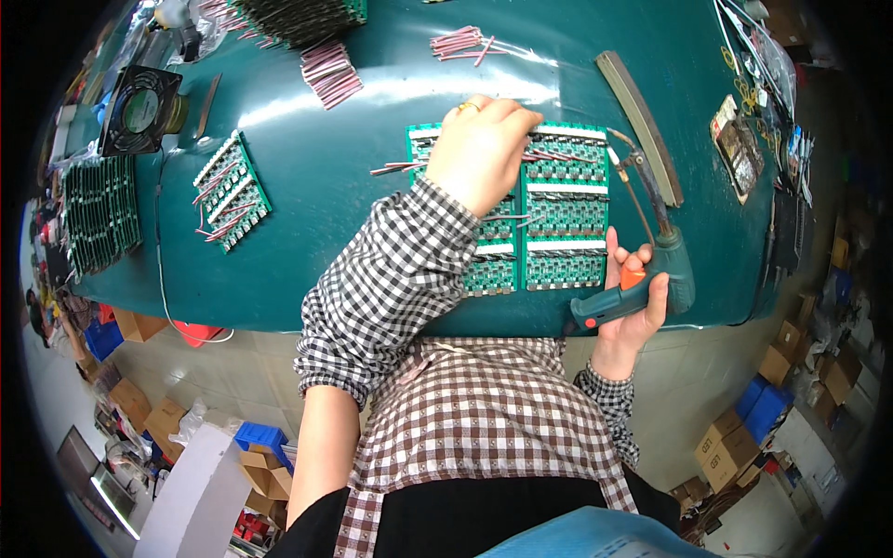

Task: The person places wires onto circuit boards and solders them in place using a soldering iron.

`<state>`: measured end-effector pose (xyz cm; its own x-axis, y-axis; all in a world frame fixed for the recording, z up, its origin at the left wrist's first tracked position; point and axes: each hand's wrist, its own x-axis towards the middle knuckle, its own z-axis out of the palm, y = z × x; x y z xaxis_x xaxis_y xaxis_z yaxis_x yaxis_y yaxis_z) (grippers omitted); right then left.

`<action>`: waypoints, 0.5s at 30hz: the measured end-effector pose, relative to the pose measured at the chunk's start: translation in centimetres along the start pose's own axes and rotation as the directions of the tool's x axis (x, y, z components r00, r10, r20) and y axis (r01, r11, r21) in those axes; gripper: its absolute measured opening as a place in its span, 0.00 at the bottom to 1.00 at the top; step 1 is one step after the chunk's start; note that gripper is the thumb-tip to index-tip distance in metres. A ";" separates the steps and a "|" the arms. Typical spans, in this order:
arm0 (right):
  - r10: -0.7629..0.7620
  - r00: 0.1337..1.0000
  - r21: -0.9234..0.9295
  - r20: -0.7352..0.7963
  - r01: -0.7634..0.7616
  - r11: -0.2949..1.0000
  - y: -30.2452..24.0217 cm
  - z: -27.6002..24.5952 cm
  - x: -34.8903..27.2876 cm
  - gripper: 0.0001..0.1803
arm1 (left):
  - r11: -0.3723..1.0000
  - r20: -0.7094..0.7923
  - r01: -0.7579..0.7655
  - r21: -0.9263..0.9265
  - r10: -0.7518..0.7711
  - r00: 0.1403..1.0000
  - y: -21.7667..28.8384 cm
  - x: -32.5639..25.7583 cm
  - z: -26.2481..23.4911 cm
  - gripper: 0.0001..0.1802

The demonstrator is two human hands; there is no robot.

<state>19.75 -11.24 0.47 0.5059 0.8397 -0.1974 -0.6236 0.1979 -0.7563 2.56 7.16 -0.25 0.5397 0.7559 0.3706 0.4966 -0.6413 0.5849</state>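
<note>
Right hand [633, 288] grips the soldering gun [651, 265], tip aimed at the green boards [563, 219] mid-bench [316, 167]; left hand [479, 153], fingers curled, presses a wire [398, 168] onto them for steadiness.

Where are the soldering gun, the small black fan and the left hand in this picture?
soldering gun [651, 279]: head view, on its teal body in the right hand.
small black fan [141, 109]: head view, on its round centre.
left hand [479, 153]: head view, on its back.
</note>
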 end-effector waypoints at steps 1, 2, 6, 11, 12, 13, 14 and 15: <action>0.003 1.000 0.011 -0.030 -0.002 1.000 0.0 0.2 0.0 0.20 | 1.000 0.012 0.026 -0.005 -0.026 1.000 0.1 0.0 -0.1 0.14; -0.002 1.000 -0.008 -0.023 0.002 1.000 0.0 -0.1 0.0 0.20 | 0.999 -0.009 0.033 -0.026 -0.033 0.999 0.2 -0.1 0.1 0.15; -0.005 0.998 -0.007 -0.061 0.004 1.000 -0.9 -0.4 0.3 0.19 | 0.990 -0.116 0.097 -0.098 -0.108 0.987 -0.3 -0.1 -2.8 0.14; -0.016 0.999 0.010 -0.032 0.016 1.000 -2.3 -0.6 1.5 0.18 | 0.877 -0.064 0.463 -0.132 -0.474 0.878 -3.7 1.4 -4.4 0.12; -0.010 1.000 -0.015 -0.029 0.010 1.000 -2.4 -0.4 1.8 0.17 | 0.863 -0.052 0.494 -0.106 -0.500 0.864 -3.7 2.1 -4.0 0.12; -0.011 1.000 -0.014 -0.019 0.011 1.000 -2.4 -0.1 2.0 0.17 | 0.848 -0.040 0.523 -0.081 -0.527 0.849 -3.6 3.1 -3.4 0.13; 0.004 1.000 -0.024 -0.012 -0.004 1.000 -2.4 0.1 1.9 0.18 | 0.877 -0.141 0.480 0.033 -0.471 0.871 -4.5 3.5 -1.9 0.13; 0.019 1.000 -0.036 -0.007 -0.019 0.999 -2.4 0.2 1.9 0.18 | 0.866 -0.156 0.499 0.031 -0.489 0.858 -4.6 4.1 -1.0 0.11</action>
<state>22.03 -10.04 2.02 0.4978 0.8400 -0.2160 -0.6112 0.1630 -0.7746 1.78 13.30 -0.70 0.1140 0.9829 0.1443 0.7205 -0.1818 0.6692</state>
